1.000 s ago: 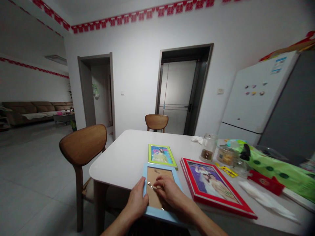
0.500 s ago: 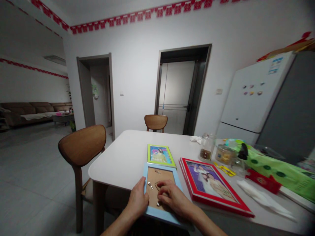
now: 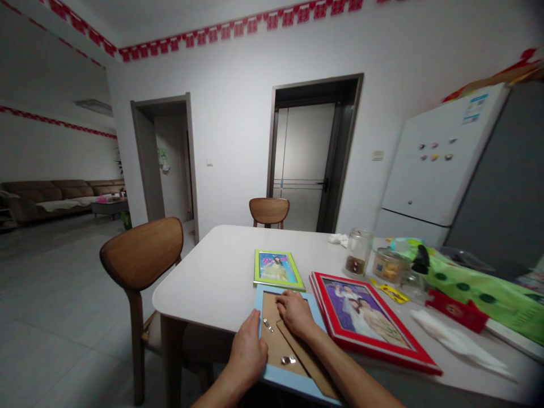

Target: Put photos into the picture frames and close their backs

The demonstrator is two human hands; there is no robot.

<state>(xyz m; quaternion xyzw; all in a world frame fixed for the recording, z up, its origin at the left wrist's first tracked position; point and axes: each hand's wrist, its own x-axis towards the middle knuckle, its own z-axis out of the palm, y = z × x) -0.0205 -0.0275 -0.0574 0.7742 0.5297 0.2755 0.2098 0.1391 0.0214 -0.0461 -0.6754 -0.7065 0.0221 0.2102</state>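
A light blue picture frame [image 3: 272, 374] lies face down at the table's near edge, its brown backing board [image 3: 293, 357] showing. My left hand [image 3: 249, 348] grips the frame's left side, thumb on top. My right hand [image 3: 295, 311] reaches over the board with fingers curled, fingertips pinched on the metal clip near the top edge, which they mostly cover. Two more metal clips show: one [image 3: 268, 325] by the left side and one [image 3: 288, 360] near the bottom. A stand leg [image 3: 304, 351] runs down the board, partly under my right forearm.
Beyond the blue frame lies a green picture frame [image 3: 279, 269]. Stacked red picture frames [image 3: 369, 317] lie to the right, near a glass jar [image 3: 357, 255], a tub of snacks [image 3: 390, 265], a yellow packet [image 3: 394, 293], tissue [image 3: 459, 340] and a green bag [image 3: 480, 283]. Wooden chairs [image 3: 142, 249] stand around the white table [image 3: 204, 283].
My right hand has moved from the middle of the backing board up to its top clip. The blue frame and my left hand have shifted slightly right; the lower clip is now uncovered.
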